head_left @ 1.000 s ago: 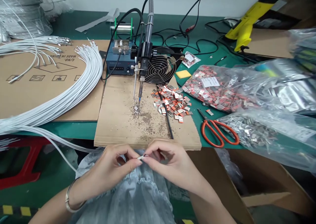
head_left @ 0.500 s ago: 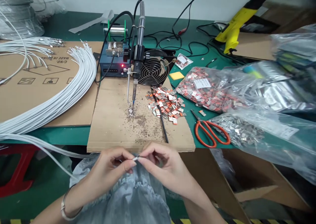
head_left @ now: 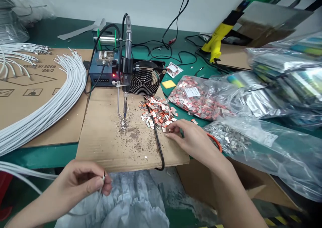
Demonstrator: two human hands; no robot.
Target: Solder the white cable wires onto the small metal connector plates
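My left hand (head_left: 84, 181), at the lower left over my lap, pinches a white cable (head_left: 100, 192) near its end, where short dark wire tips stick up between thumb and fingers. My right hand (head_left: 188, 135) reaches over the right side of the cardboard sheet (head_left: 100, 151), at the near edge of a pile of USB plugs (head_left: 159, 110) with orange inserts. Its thumb and forefinger are slightly apart beside one plug; I cannot tell whether they touch it. A soldering iron (head_left: 127, 67) stands clamped on its stand, tip down over solder crumbs.
Behind are a blue solder feeder (head_left: 103, 77), a solder spool (head_left: 107, 40) and a fan (head_left: 144, 82). White cables (head_left: 67, 90) lie bundled left. At right are bagged plugs (head_left: 193, 100), bagged metal shells (head_left: 231, 137) and scissors (head_left: 216, 141), mostly hidden by my right arm. A black cord (head_left: 157, 140) crosses the cardboard.
My hands have parted. The right one has left the cable end and moved to the plug pile; the left one has gone left and lower, still holding the cable. The camera view has shifted.
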